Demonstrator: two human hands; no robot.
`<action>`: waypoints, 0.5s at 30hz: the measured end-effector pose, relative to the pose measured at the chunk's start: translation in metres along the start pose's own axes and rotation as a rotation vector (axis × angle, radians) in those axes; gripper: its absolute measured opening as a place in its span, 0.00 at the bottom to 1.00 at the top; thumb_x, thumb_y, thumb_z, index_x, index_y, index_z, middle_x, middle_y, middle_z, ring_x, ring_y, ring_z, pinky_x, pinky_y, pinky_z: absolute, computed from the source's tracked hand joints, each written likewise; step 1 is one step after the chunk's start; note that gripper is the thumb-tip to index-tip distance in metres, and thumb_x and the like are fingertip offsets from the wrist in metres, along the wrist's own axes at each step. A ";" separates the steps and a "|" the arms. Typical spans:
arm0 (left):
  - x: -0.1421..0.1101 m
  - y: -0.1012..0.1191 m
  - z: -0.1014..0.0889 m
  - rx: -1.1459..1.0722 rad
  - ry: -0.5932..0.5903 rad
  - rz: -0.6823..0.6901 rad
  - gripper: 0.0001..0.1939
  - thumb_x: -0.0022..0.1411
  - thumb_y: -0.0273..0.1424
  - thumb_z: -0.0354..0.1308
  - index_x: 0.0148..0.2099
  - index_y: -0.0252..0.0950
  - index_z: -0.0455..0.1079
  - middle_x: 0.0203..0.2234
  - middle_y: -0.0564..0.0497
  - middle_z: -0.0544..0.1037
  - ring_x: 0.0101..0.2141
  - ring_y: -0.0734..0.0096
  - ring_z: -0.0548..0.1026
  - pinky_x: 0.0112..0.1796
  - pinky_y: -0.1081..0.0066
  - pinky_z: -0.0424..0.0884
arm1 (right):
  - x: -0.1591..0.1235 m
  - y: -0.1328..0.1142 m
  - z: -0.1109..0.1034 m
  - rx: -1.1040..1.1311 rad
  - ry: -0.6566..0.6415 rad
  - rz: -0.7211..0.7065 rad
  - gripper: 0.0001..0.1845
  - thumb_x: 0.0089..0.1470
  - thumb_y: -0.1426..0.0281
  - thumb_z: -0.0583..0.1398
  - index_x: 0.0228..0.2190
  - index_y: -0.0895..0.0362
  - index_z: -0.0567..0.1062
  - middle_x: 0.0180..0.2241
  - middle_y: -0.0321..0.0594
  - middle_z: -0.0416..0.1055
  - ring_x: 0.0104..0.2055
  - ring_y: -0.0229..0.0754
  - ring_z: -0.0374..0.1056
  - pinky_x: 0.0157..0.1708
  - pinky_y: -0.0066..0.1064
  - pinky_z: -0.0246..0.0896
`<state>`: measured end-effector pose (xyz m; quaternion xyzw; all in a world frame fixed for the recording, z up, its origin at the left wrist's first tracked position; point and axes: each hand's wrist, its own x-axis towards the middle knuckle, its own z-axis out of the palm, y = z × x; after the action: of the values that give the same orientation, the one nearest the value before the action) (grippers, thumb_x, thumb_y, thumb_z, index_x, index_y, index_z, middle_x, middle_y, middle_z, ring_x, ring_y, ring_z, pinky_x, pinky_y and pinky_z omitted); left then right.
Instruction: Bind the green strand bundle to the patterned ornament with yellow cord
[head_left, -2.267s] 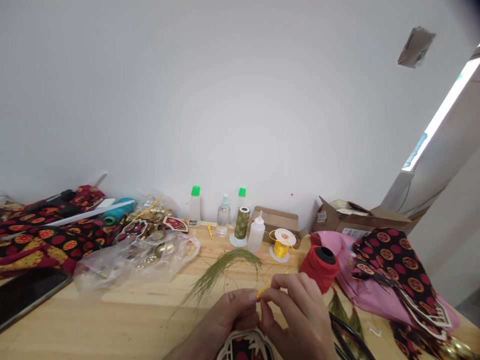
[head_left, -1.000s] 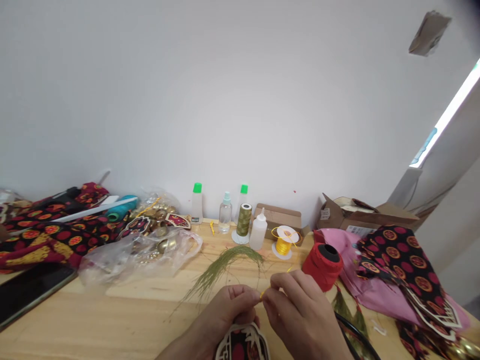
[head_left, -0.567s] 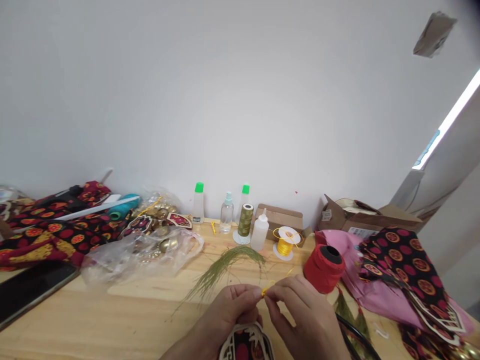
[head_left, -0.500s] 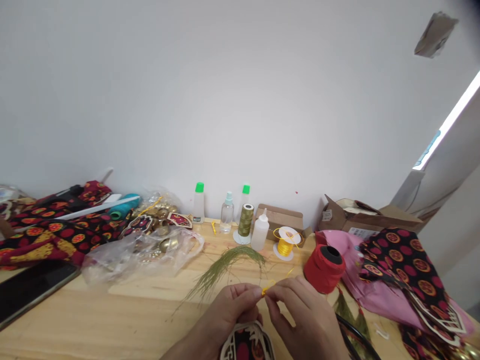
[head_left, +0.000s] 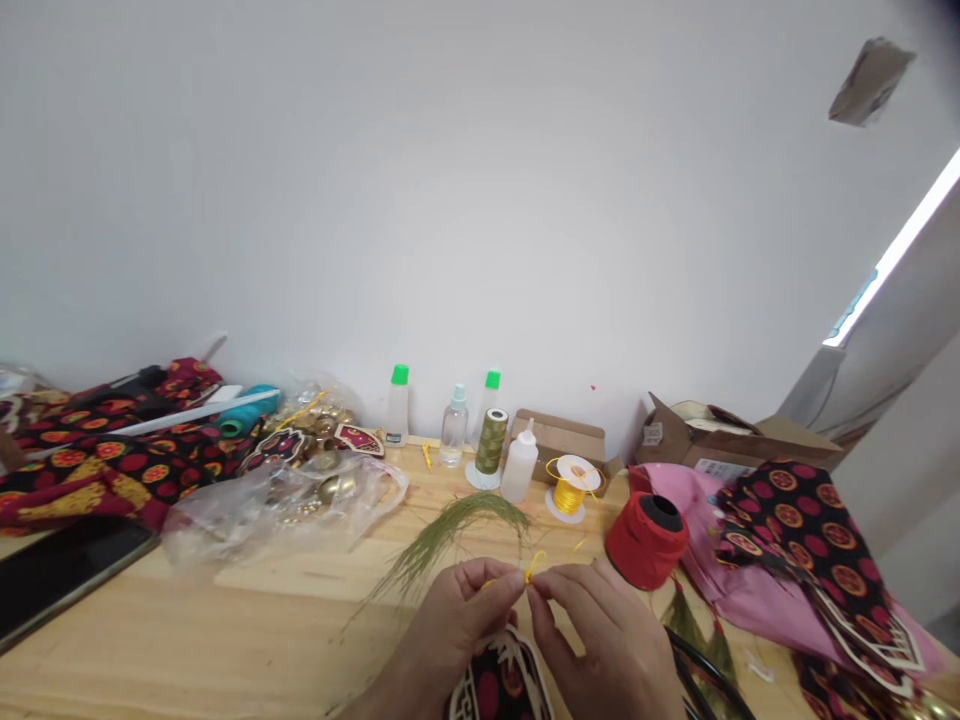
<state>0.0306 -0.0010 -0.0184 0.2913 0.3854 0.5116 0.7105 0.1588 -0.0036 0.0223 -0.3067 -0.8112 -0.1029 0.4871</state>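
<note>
My left hand [head_left: 457, 625] and my right hand [head_left: 600, 640] meet at the bottom centre of the wooden table [head_left: 187, 640]. Both pinch a short yellow cord [head_left: 534, 566] between thumb and fingertips, its loop sticking up between them. Under my hands a patterned ornament with a pale fretwork frame [head_left: 501, 685] is partly hidden. A bundle of green threads [head_left: 442, 540] lies just beyond my left hand.
A red thread spool [head_left: 646, 538], a yellow cord spool [head_left: 570, 488], an olive spool [head_left: 490, 444] and several small bottles [head_left: 450, 428] stand behind. A plastic bag of brass bells [head_left: 285, 505] lies left, patterned fabric [head_left: 105, 465] far left, a cardboard box [head_left: 720, 440] and pink fabric [head_left: 720, 560] right.
My hands stayed together on the yellow cord and lifted slightly, and the ornament beneath them tilted. The view shifted a little.
</note>
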 end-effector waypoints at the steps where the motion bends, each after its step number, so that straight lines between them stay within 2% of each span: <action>1: -0.001 0.001 0.001 0.011 0.007 0.004 0.14 0.37 0.37 0.62 0.20 0.32 0.66 0.08 0.57 0.65 0.13 0.82 0.57 0.17 0.78 0.47 | 0.000 0.000 0.000 0.002 0.002 0.003 0.06 0.45 0.76 0.54 0.22 0.57 0.69 0.18 0.35 0.68 0.20 0.34 0.63 0.22 0.25 0.56; 9: -0.006 0.008 0.006 -0.029 -0.089 -0.008 0.14 0.38 0.38 0.62 0.18 0.32 0.65 0.05 0.62 0.55 0.11 0.85 0.49 0.16 0.78 0.46 | 0.005 -0.001 -0.003 0.126 -0.035 0.140 0.06 0.42 0.76 0.55 0.18 0.57 0.68 0.15 0.34 0.66 0.16 0.33 0.59 0.15 0.23 0.54; 15: -0.002 0.003 0.003 -0.089 -0.174 -0.021 0.16 0.40 0.38 0.60 0.14 0.34 0.59 0.04 0.63 0.52 0.10 0.84 0.49 0.15 0.78 0.47 | 0.003 0.001 -0.001 0.194 -0.084 0.311 0.07 0.41 0.75 0.55 0.15 0.58 0.67 0.14 0.33 0.64 0.15 0.32 0.56 0.14 0.22 0.53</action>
<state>0.0311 -0.0020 -0.0140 0.2986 0.3019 0.4934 0.7591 0.1590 -0.0024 0.0248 -0.3840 -0.7799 0.0650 0.4899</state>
